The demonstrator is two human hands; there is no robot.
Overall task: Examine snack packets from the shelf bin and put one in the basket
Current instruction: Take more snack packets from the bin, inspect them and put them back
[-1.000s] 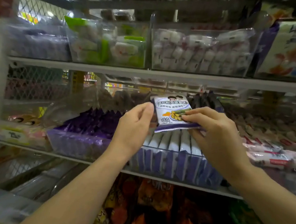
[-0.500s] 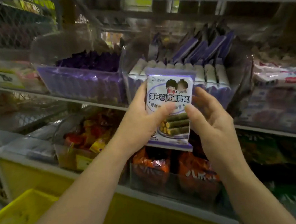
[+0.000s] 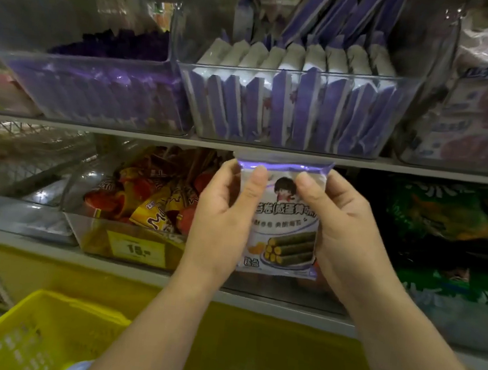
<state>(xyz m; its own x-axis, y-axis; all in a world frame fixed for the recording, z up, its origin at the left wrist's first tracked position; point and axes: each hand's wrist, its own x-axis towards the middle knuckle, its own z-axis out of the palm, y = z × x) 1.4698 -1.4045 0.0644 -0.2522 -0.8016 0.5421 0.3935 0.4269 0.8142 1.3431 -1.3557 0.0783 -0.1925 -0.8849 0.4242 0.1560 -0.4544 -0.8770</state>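
1. The glossy, flat rectangular snack packet (image 3: 286,228) stands upright, pinched between left grip (image 3: 221,221) and right grip (image 3: 343,228).
2. Above the grips, a clear plastic bin (image 3: 309,70) holds upright purple-edged packets (image 3: 278,107).
3. Below-left sits the yellow slotted basket (image 3: 79,306).

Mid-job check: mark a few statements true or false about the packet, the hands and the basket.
1. The left hand and right hand both hold the seaweed-roll packet. True.
2. The packet lies in the yellow basket. False: it is held up, away from the basket, which is lower left.
3. The packet's front faces the camera, upright. True.
4. The clear bin above holds orange packets. False: purple-and-white packets.
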